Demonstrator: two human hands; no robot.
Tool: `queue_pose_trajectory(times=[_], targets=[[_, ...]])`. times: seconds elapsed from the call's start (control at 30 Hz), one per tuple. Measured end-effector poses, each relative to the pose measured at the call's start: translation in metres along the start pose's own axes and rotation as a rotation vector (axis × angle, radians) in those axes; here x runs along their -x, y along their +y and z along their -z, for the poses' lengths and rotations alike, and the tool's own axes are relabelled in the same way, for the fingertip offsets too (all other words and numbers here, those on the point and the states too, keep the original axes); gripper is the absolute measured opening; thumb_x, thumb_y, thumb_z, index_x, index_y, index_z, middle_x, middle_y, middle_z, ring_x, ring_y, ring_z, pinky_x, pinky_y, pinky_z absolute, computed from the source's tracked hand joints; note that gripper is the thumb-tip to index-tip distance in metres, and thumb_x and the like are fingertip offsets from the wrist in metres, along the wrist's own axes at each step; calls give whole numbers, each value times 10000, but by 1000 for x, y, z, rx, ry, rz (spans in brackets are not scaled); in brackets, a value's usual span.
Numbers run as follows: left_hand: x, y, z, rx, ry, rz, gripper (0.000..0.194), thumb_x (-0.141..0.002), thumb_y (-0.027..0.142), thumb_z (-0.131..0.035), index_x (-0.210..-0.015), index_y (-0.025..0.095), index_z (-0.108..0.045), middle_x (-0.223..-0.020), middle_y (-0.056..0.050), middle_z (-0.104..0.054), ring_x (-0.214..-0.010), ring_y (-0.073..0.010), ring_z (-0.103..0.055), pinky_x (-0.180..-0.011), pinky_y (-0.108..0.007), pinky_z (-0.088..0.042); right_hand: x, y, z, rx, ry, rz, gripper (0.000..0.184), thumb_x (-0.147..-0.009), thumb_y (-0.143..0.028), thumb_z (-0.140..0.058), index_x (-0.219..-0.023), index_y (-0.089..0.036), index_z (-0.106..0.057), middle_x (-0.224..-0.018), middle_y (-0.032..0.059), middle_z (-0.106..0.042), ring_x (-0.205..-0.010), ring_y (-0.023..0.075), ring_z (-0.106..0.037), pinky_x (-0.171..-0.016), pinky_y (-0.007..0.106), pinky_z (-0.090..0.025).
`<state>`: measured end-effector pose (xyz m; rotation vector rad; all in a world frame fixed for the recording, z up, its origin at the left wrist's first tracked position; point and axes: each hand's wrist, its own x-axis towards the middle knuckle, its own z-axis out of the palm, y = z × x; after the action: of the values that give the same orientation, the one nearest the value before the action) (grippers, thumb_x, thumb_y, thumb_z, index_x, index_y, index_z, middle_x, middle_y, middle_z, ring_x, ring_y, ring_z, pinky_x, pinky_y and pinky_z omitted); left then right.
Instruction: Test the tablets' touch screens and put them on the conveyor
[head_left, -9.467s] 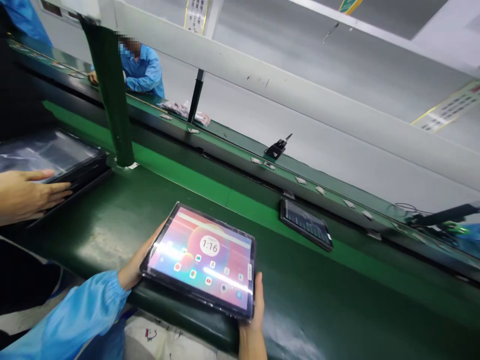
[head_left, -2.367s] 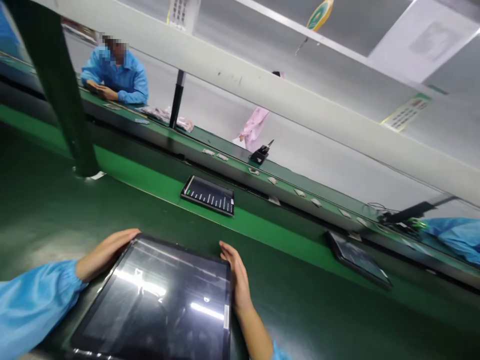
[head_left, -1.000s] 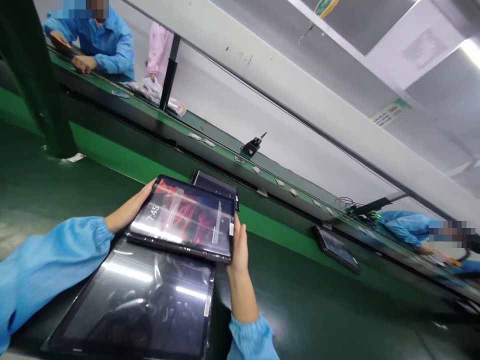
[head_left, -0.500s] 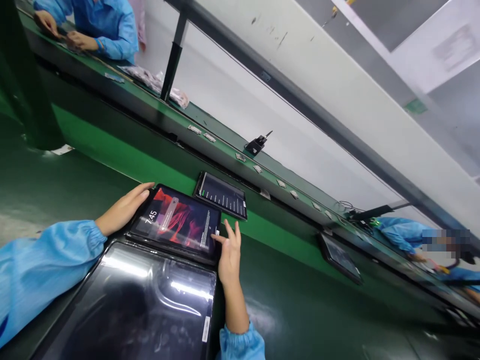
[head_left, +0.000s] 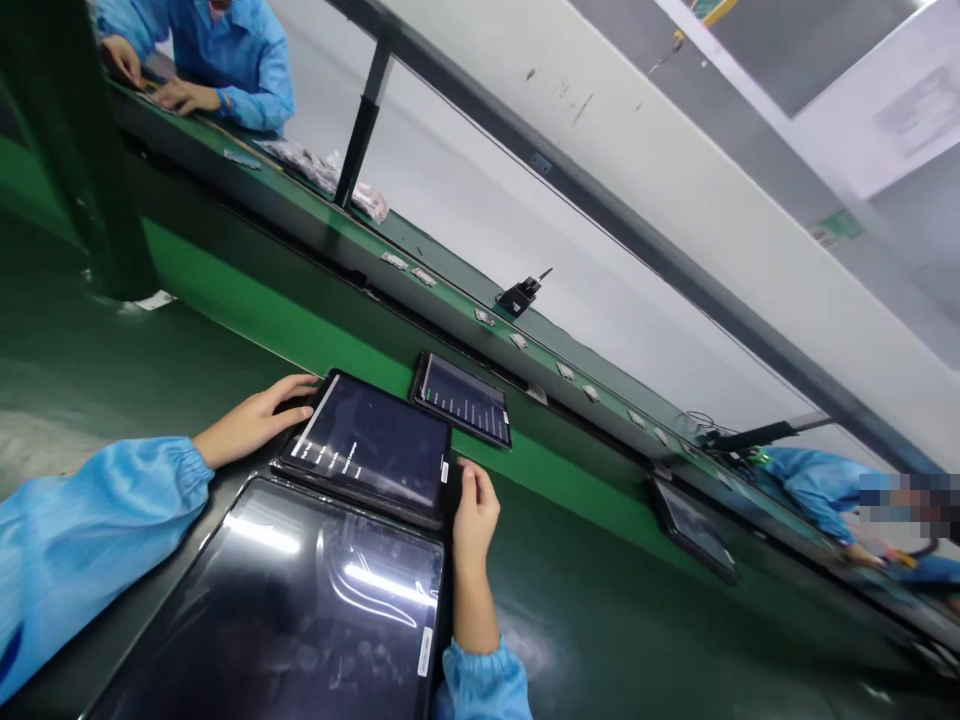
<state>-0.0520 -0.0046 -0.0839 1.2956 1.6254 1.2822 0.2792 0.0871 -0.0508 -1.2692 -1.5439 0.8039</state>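
Note:
A tablet (head_left: 371, 445) with a dark screen and a few white lines of text lies in front of me, resting partly on a larger black tablet (head_left: 300, 610). My left hand (head_left: 255, 422) grips its left edge, fingers curled over the corner. On the right edge is my right hand (head_left: 474, 505), fingers closed against the side. Both sleeves are light blue.
Two more tablets lie on the green conveyor belt (head_left: 247, 310): one (head_left: 463, 398) just beyond mine, another (head_left: 694, 528) further right. A green post (head_left: 90, 170) stands at left. A black holder (head_left: 523, 294) sits on the far rail. People in blue work at top left (head_left: 225, 60) and right (head_left: 810, 475).
The held tablet's screen went from red wallpaper to dark with white text. My right hand moved from over the screen to gripping the right edge.

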Motion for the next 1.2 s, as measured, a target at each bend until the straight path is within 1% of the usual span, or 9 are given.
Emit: queue_pose_trajectory(times=[0.07,0.13,0.23,0.3,0.6,0.77,0.87,0.97,1.2], targets=[[1,1,-3,-23,-5,-17,793,-781,702,-572,-1391,213,-443,-1423,-122,-550,-1356,-319,-473,-1177,-470,-319,5,18,13,-8,22,-65,429,-862,-535,-558,-1020,-163,-700,-1088,131,-728,-1041,279,-673,-956,441,-487],[2,3,-7,-54,-17,-34,857,-759,687,-608,-1431,197,-401,-1484,-129,-480,-1391,-331,-419,-1190,-479,-290,8,25,15,-27,0,-103,439,-838,-537,-585,-1062,-172,-686,-1136,124,-719,-1060,270,-675,-949,416,-496],[5,7,-11,-101,-43,-52,898,-754,651,-635,-1473,192,-356,-1551,-132,-386,-1421,-352,-366,-1188,-493,-286,9,22,7,-49,-49,-119,440,-798,-524,-641,-1076,-185,-682,-1151,110,-721,-1080,256,-667,-973,393,-490],[7,9,-12,-119,-53,-60,895,-768,642,-620,-1488,193,-335,-1560,-139,-368,-1424,-357,-359,-1183,-500,-290,9,17,2,-59,-78,-116,448,-786,-522,-656,-1084,-188,-676,-1156,108,-721,-1080,253,-664,-984,396,-488],[6,11,-12,-142,-55,-73,886,-782,651,-593,-1490,193,-322,-1544,-146,-380,-1413,-344,-378,-1177,-484,-303,11,16,5,-86,-150,-112,467,-804,-526,-651,-1130,-192,-647,-1203,119,-694,-1136,269,-643,-1042,444,-462],[7,12,-15,-152,-54,-69,981,-696,616,-716,-1483,169,-341,-1515,-177,-392,-1397,-375,-383,-1176,-511,-296,11,16,3,-98,-150,-125,477,-791,-527,-669,-1125,-186,-653,-1203,119,-695,-1143,274,-639,-1050,446,-454],[6,8,-13,-98,-50,-68,878,-792,635,-609,-1497,205,-309,-1542,-145,-379,-1418,-336,-372,-1191,-489,-284,10,17,4,-110,-149,-141,475,-808,-537,-654,-1134,-191,-652,-1220,113,-690,-1173,273,-628,-1059,446,-444],[3,3,-11,-34,-43,-59,738,-863,620,-497,-1478,251,-327,-1523,-105,-435,-1406,-308,-408,-1184,-469,-313,10,19,6,-125,-149,-169,471,-822,-543,-645,-1139,-196,-649,-1255,115,-676,-1201,271,-619,-1061,448,-441],[-1,-2,-7,32,-41,-47,791,-774,590,-616,-1447,246,-383,-1479,-111,-497,-1375,-324,-453,-1174,-482,-336,9,23,8,-189,-161,-225,510,-807,-562,-659,-1170,-204,-643,-1288,131,-670,-1219,284,-623,-1023,451,-480]])
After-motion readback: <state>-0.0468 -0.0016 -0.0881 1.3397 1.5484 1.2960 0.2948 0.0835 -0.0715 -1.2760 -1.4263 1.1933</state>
